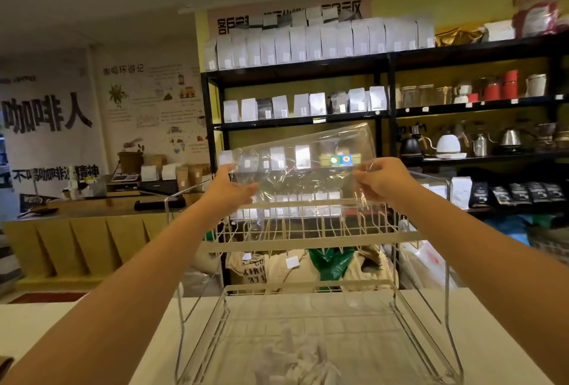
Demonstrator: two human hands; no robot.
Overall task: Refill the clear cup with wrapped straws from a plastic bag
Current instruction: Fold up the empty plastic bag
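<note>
A clear plastic bag (300,165) with a small green and blue label hangs flat in the air above the top tier of a white wire rack (308,230). My left hand (229,189) grips its left edge and my right hand (380,179) pinches its right edge. The bag looks empty; I see no straws in it. White wrapped items (303,363), blurred, lie on the counter beneath the rack's lower tier. No clear cup shows in view.
The rack stands on a white counter (492,338). Behind it are sacks on the floor, black shelves (385,61) with white pouches, kettles and jars, and a wooden counter (92,209) at the left.
</note>
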